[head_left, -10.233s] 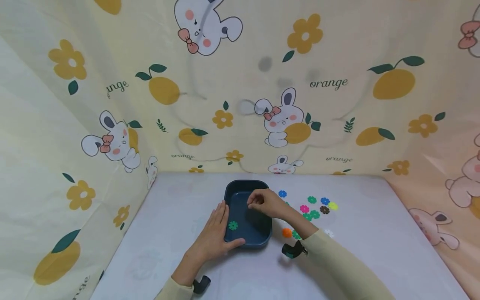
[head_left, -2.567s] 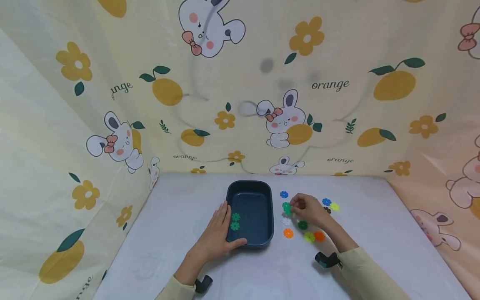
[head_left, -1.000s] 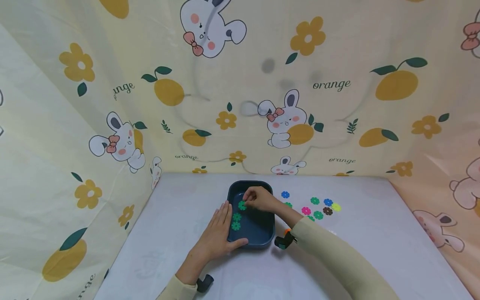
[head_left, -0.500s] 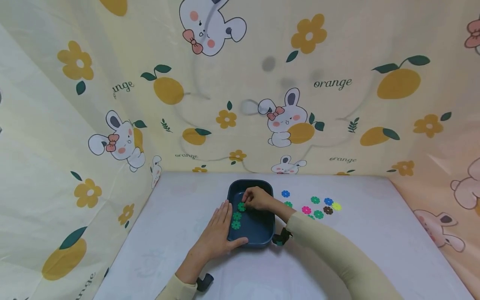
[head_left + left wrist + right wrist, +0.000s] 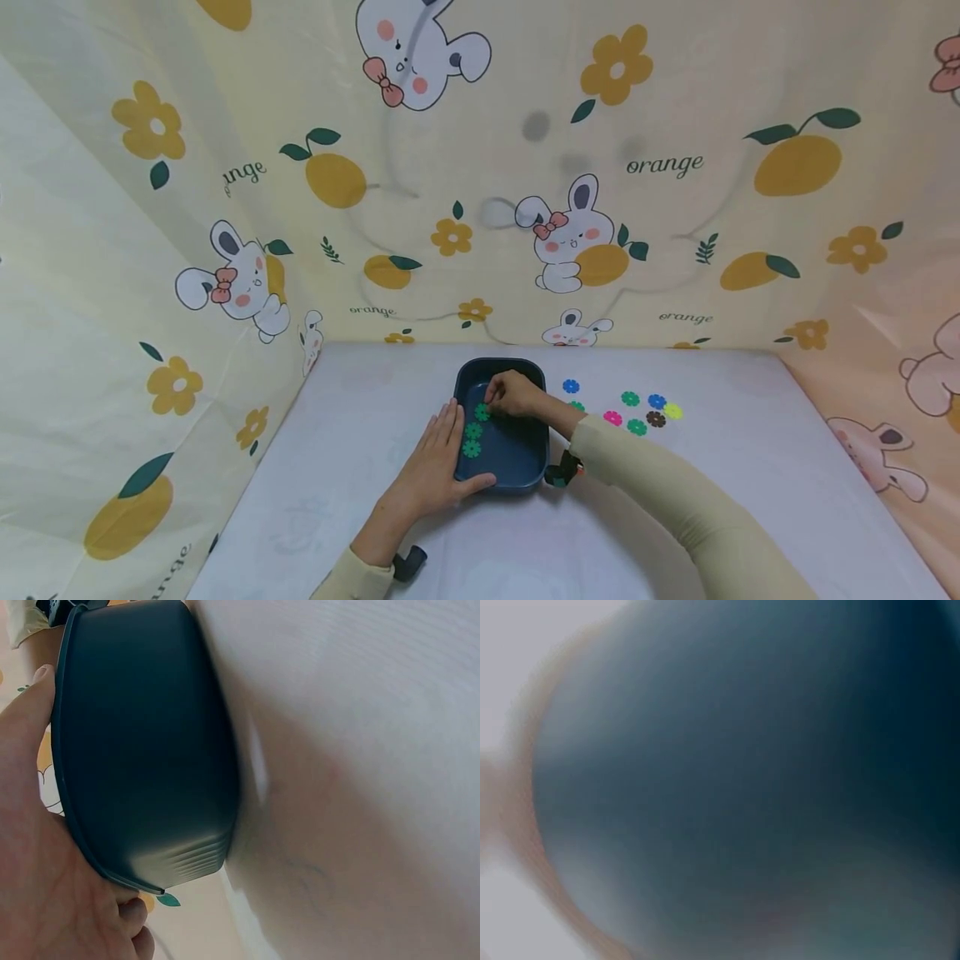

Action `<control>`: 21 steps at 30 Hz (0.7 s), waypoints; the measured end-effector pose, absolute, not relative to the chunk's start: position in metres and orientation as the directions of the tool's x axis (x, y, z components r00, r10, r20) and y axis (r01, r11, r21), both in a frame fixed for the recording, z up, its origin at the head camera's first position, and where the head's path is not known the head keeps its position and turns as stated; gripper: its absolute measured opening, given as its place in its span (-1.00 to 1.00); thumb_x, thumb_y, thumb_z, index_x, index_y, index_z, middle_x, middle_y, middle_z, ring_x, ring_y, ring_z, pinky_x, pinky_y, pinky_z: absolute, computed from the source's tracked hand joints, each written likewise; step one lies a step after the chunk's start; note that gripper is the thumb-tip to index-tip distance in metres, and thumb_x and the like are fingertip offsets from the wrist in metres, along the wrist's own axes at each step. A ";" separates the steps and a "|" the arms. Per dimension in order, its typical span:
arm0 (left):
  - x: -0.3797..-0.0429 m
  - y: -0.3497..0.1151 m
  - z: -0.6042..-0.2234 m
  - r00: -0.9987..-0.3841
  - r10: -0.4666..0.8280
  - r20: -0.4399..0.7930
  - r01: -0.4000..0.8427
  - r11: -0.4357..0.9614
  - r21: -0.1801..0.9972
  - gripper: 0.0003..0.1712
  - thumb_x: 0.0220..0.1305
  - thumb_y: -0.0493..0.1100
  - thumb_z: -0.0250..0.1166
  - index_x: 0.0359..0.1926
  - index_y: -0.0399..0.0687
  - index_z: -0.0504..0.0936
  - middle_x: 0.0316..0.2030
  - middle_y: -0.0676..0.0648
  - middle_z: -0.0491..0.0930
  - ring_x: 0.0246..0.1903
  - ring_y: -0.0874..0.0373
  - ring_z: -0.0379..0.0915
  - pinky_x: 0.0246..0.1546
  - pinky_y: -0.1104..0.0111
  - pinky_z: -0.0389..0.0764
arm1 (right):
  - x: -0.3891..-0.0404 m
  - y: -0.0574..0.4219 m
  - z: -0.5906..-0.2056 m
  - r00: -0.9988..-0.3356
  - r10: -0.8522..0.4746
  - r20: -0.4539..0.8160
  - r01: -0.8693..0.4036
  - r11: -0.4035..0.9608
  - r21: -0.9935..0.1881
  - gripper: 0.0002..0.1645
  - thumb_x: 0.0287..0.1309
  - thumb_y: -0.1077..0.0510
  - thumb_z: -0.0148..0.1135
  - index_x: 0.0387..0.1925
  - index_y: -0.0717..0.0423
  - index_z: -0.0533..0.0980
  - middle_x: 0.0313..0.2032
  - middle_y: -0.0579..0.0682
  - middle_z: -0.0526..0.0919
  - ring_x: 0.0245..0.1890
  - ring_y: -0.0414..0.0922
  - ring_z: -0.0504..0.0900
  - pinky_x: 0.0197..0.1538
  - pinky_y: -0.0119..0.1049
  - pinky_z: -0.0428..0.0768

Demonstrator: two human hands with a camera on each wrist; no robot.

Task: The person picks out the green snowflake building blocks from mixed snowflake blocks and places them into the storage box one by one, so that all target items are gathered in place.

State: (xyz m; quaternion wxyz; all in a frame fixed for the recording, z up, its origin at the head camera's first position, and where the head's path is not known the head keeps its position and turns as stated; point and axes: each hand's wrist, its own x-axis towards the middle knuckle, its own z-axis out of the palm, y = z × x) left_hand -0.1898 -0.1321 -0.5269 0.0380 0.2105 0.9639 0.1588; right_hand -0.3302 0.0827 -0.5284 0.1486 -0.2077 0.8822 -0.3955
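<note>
A dark blue rectangular tray (image 5: 517,471) stands on the white table. Along its left wall run the straight fingers of my left hand (image 5: 429,467), the thumb resting at the near rim. The left wrist view has this hand (image 5: 52,877) against the outside of the tray (image 5: 142,750). Inside, two green flower-shaped plastic discs (image 5: 472,448) lie in a line by the left wall. Just beyond them, my right hand (image 5: 517,394) pinches the edge of a third green disc (image 5: 482,412) low in the tray. The right wrist view is blurred, mostly tray interior (image 5: 705,787).
Loose flower-shaped discs lie right of the tray: blue (image 5: 571,387), pink (image 5: 612,417), green (image 5: 637,427), brown (image 5: 656,419) and yellow (image 5: 672,412) among them. The right sleeve (image 5: 675,492) covers the table area nearer me. A patterned cloth (image 5: 480,167) hangs behind and at both sides.
Green discs in the tray went from one to two, and now three. The right hand moved left from the loose discs into the tray, then drew the third nearer the others. The left hand stayed.
</note>
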 end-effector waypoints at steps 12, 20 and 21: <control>-0.192 -0.133 -0.528 -0.913 0.409 0.000 0.387 0.864 0.323 0.42 0.33 0.64 0.18 0.74 -0.22 -0.19 0.74 -0.17 -0.32 0.72 -0.04 -0.43 0.70 -0.02 -0.15 | -0.328 0.084 -0.525 -0.869 -0.494 -0.042 -0.277 0.555 -0.784 -0.96 0.41 0.27 0.41 -0.15 0.17 0.69 -0.35 -0.03 0.73 -0.38 -0.17 0.70 -0.24 -0.33 0.73; -0.191 -0.133 -0.530 -0.910 0.414 -0.014 0.387 0.861 0.332 0.45 0.31 0.70 0.11 0.74 -0.20 -0.22 0.74 -0.16 -0.35 0.72 -0.02 -0.44 0.70 0.00 -0.18 | -0.327 0.109 -0.511 -0.848 -0.525 0.074 -0.356 0.460 -0.814 -0.86 0.46 0.25 0.36 -0.05 0.25 0.69 -0.26 -0.01 0.74 -0.33 -0.18 0.70 -0.22 -0.32 0.74; -0.191 -0.133 -0.530 -0.911 0.412 -0.013 0.384 0.859 0.338 0.44 0.31 0.69 0.13 0.74 -0.20 -0.21 0.74 -0.16 -0.35 0.72 -0.02 -0.44 0.70 0.00 -0.18 | -0.327 0.114 -0.508 -0.848 -0.522 0.086 -0.362 0.454 -0.814 -0.85 0.46 0.24 0.36 -0.04 0.26 0.69 -0.26 0.00 0.74 -0.32 -0.16 0.70 -0.22 -0.32 0.74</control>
